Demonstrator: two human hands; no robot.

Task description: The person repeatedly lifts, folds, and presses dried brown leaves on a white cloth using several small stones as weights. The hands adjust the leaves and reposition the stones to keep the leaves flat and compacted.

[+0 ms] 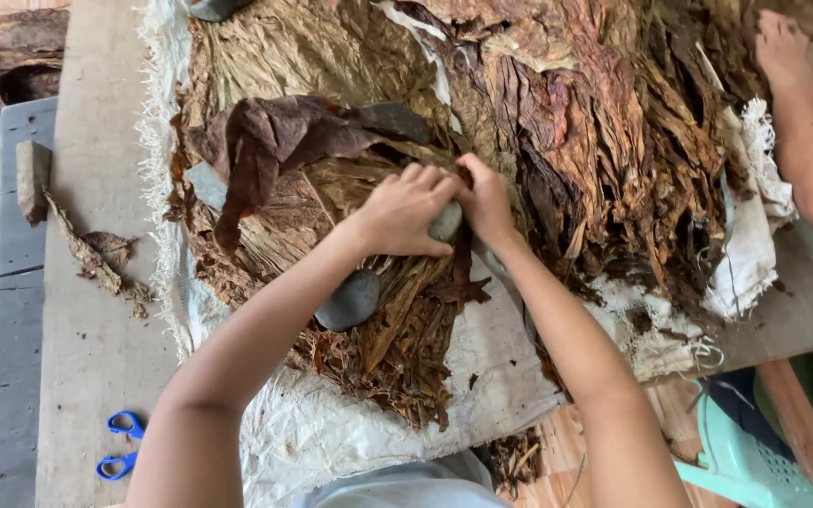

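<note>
Dried leaves (604, 122): mixed tan, golden-brown, dark brown streaks. Crumpled leaf (275, 141): dark reddish-brown. Stones (348, 301): plain grey. Sack cloth (510, 357): off-white, frayed white fringe. Surface (96, 339): pale grey-brown wood. Scissors (122, 444): bright blue handles. Chair (755, 466): mint green.

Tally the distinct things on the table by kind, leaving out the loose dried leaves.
Grey stones: 2, one under the left hand and right hand at, one beside the left forearm
Blue-handled scissors: 1
White woven sacking sheet: 1
Wooden block: 1
Total: 5
</note>
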